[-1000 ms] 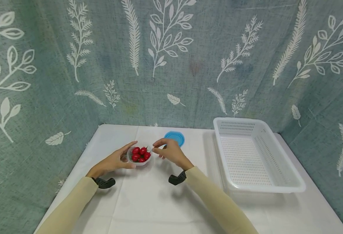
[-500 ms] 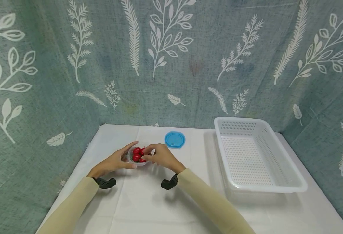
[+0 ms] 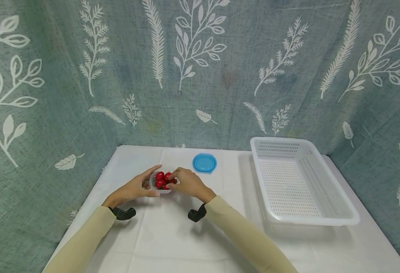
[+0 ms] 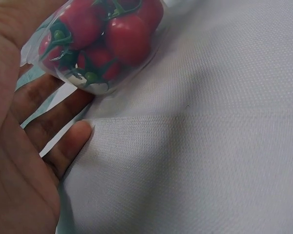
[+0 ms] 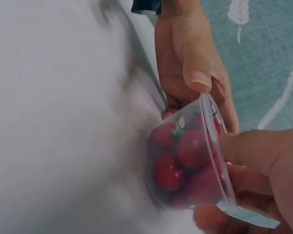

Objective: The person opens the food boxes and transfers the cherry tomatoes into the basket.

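My left hand (image 3: 135, 187) grips the side of a small clear plastic container (image 3: 164, 191), its thumb at the near side and its fingers around the far side. Several red cherry tomatoes (image 3: 160, 184) with green stems fill the container. My right hand (image 3: 191, 184) reaches over the rim from the right. Its thumb and forefinger pinch a cherry tomato (image 3: 173, 181) inside, partly hidden by the fingers. In the right wrist view, the container (image 5: 183, 204) looks tilted, with the left thumb at its rim.
A blue lid (image 3: 204, 163) lies flat behind the right hand. The large white perforated basket (image 3: 288, 185) stands at the right of the white-covered table (image 3: 172, 239). Patterned green-grey cloth (image 3: 220, 68) hangs behind and at both sides.
My right hand has moved left from beside the container, and its fingers now reach in among the tomatoes. The blue lid has come into full view. My left hand keeps its hold.
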Demonstrator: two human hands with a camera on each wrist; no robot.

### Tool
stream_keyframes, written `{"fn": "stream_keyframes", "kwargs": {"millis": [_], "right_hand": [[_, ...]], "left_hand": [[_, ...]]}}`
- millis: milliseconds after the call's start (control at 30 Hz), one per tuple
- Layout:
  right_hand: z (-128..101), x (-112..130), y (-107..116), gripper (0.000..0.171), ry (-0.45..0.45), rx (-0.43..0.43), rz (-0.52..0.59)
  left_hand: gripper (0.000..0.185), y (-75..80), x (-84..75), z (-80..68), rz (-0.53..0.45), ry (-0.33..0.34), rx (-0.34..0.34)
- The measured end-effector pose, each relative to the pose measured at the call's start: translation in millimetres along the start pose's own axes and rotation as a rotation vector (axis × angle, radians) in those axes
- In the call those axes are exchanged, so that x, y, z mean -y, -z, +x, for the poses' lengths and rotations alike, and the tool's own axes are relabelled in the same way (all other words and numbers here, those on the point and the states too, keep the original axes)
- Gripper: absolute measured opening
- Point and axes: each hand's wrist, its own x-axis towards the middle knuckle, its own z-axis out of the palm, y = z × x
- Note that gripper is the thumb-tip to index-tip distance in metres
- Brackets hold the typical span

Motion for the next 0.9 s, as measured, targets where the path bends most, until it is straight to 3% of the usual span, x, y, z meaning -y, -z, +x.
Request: {"fn": "stream_keyframes", "kwargs": {"millis": [333,900], "right_hand": [[4.5,2.4,10.9,0.028,0.056,0.122,0.0],[6.0,0.6,17.0,0.035,0.021,0.163,0.062]], "left_hand": [[0.102,0.1,-1.0,-1.1,0.017,-0.008,0.003],[0.099,-1.5,-2.0,-4.9,0.043,0.011,-0.001]]}}
